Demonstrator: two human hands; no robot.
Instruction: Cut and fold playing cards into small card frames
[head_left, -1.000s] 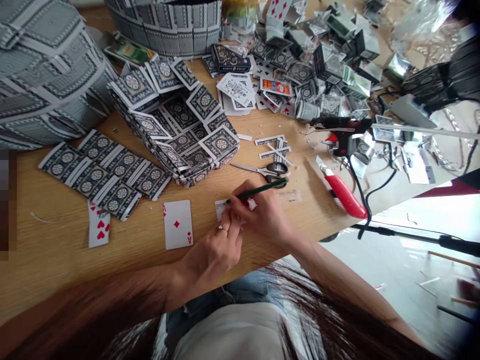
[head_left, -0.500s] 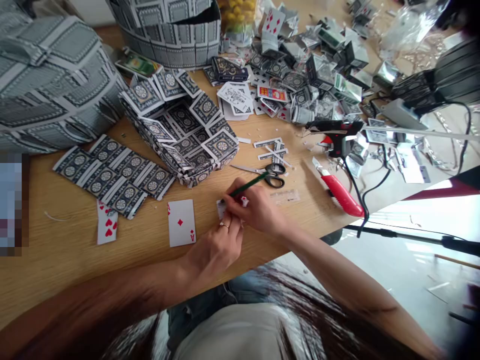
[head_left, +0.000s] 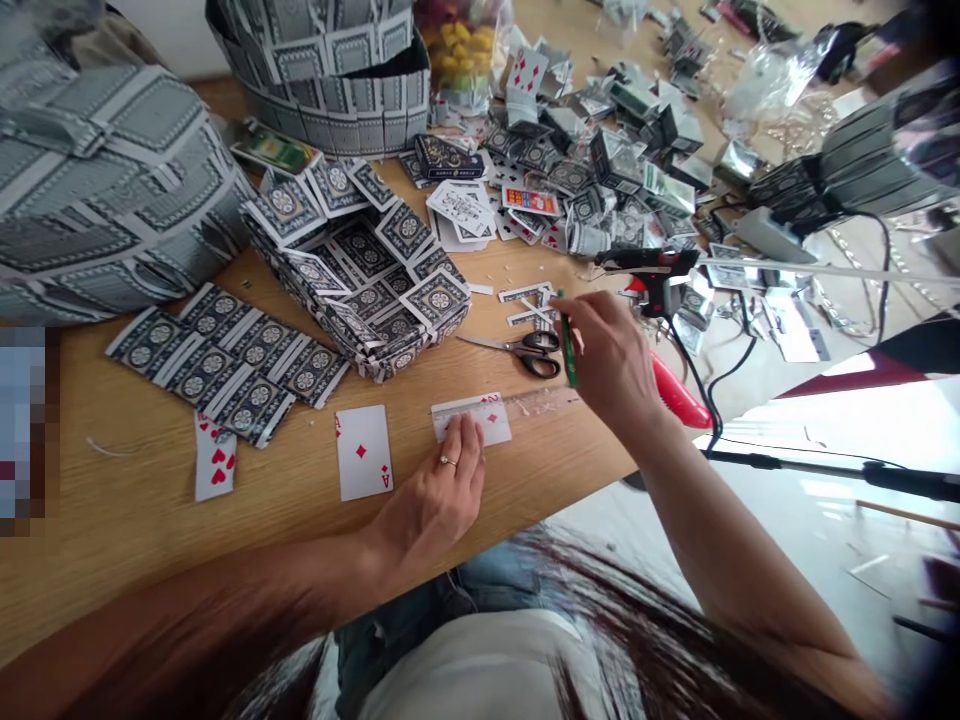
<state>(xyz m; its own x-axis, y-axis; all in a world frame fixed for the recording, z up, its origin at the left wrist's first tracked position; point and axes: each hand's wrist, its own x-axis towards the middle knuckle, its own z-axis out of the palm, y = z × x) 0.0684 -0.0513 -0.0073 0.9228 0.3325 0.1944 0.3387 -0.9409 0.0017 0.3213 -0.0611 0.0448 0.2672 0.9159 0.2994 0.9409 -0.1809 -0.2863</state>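
A: What state were our hands in?

B: Our left hand point(head_left: 441, 488) had its fingers extended and together, pressing the ruler point(head_left: 536, 403) onto the card point(head_left: 496, 430); it grasped nothing. Our right hand point(head_left: 613, 355) was closed around the pencil point(head_left: 567, 345), near the ruler's free end.

A: Where was the card?

B: Face up on the table point(head_left: 292, 510), right of the ace point(head_left: 364, 452).

A: Which faults did we judge likely?

B: Slip, first. We pressed near one end only, so a knock at the free end could have swung the ruler. Uneven finger pressure could have skewed the card.

A: Other hazards?

B: The scissors point(head_left: 517, 348) lay just beyond the ruler, and the cutter point(head_left: 681, 395) was partly hidden behind our right hand. A careless sweep could have struck either. We could not see the cutter's blade.
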